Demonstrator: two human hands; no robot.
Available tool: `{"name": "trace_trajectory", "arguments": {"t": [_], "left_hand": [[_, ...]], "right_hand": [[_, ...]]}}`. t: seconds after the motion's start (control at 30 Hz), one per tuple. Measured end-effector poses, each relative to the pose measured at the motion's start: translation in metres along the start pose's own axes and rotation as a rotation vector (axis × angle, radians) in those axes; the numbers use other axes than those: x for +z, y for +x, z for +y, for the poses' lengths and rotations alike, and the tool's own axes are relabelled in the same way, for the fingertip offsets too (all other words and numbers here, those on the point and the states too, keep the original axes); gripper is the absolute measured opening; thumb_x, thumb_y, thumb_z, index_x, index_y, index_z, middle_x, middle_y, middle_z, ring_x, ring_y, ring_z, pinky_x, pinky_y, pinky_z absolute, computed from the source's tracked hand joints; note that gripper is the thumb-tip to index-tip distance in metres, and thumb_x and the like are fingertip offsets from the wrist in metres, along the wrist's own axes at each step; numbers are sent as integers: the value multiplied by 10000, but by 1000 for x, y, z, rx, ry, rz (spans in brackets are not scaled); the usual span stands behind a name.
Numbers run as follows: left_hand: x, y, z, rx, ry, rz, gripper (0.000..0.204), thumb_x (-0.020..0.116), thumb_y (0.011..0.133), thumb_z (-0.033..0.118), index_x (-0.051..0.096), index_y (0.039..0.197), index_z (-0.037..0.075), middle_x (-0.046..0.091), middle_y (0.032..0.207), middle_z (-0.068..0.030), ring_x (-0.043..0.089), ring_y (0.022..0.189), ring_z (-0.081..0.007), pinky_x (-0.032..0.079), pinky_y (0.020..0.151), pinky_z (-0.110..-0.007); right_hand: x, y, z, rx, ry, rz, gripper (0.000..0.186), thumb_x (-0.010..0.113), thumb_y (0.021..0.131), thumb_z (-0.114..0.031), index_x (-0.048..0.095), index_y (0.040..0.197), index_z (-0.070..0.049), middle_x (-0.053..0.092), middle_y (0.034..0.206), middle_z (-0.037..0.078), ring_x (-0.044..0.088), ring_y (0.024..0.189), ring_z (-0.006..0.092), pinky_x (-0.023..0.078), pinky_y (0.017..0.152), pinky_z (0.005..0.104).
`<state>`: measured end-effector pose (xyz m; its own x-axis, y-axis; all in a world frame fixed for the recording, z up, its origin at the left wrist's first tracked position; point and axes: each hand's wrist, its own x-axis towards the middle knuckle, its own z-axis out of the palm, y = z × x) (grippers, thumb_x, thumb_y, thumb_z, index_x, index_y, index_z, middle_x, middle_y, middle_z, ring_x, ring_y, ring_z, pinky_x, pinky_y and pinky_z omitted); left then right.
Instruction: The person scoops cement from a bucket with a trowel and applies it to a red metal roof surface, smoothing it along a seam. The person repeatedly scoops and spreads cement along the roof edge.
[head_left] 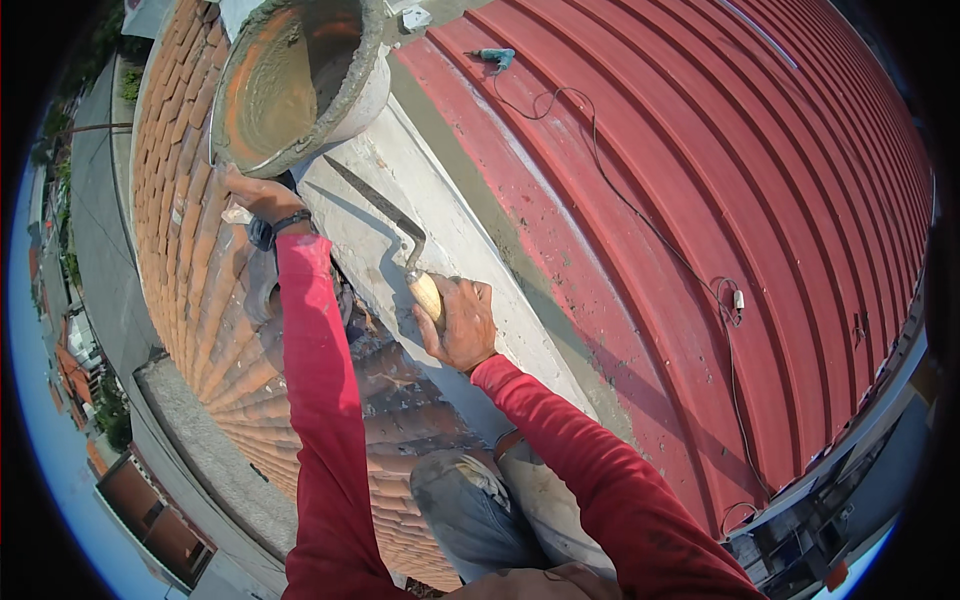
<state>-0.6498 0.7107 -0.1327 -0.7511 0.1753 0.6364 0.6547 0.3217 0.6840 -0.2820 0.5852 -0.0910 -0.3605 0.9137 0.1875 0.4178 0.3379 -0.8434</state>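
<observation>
My right hand (464,325) is closed round the wooden handle of a trowel (378,202). The trowel's long metal blade points up and left, over the pale ledge. At the upper left, a mortar-crusted bucket (362,112) is tilted so that its mouth faces me. Wet grey-brown mortar (280,112) coats its inside. My left hand (262,196) grips the bucket at its near rim, the fingers partly hidden there. That wrist wears a dark band.
Between orange roof tiles (192,240) and red ribbed metal roofing (690,190) runs a whitish ledge (465,262). Along the roofing's edge lies a grey mortar strip (480,210). A teal drill (495,58) rests on the metal, its dark cord (650,222) trailing across the ribs. A street lies far below left.
</observation>
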Motion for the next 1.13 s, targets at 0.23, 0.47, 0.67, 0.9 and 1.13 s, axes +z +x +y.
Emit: {"name": "trace_trajectory", "arguments": {"t": [0.23, 0.47, 0.67, 0.9, 1.13], "left_hand": [[9, 2, 30, -543, -1055, 121, 541, 456, 952, 470, 570, 1137, -26, 634, 1125, -195, 658, 1023, -330, 549, 888, -492], [21, -18, 15, -757, -1048, 68, 622, 386, 946, 384, 344, 1359, -81, 402, 1397, -270, 488, 1275, -507, 314, 1136, -632], [21, -11, -19, -851, -1212, 205, 559, 372, 946, 354, 369, 1328, -54, 428, 1374, -286, 457, 1319, -486, 327, 1149, -610], [9, -15, -13, -680, -1067, -21, 466, 325, 959, 267, 452, 1262, -63, 459, 1352, -303, 482, 1298, -471, 396, 1126, -556], [28, -43, -20, -657, -899, 36, 446, 256, 961, 273, 470, 1138, -75, 514, 1288, -308, 518, 1284, -433, 415, 1116, -491]], "right_hand": [[-2, 3, 2, 149, -30, -81, 539, 757, 802, -205, 526, 1257, -28, 625, 997, 136, 557, 834, 285, 374, 819, 416], [3, 5, -4, 198, 46, 77, 486, 760, 799, -169, 555, 1210, -11, 644, 1002, 129, 554, 803, 290, 378, 811, 389], [1, 11, -4, 602, 470, 127, 449, 621, 972, -281, 453, 1292, -14, 597, 853, 88, 537, 751, 177, 444, 714, 308], [-68, 30, 232, 846, 31, -152, 440, 456, 1026, -432, 538, 1224, -48, 652, 883, 112, 654, 685, 197, 512, 577, 327], [-17, -22, 418, 693, -681, -785, 447, 474, 985, -531, 583, 1231, -175, 700, 1054, 205, 675, 963, 412, 516, 797, 530]]}}
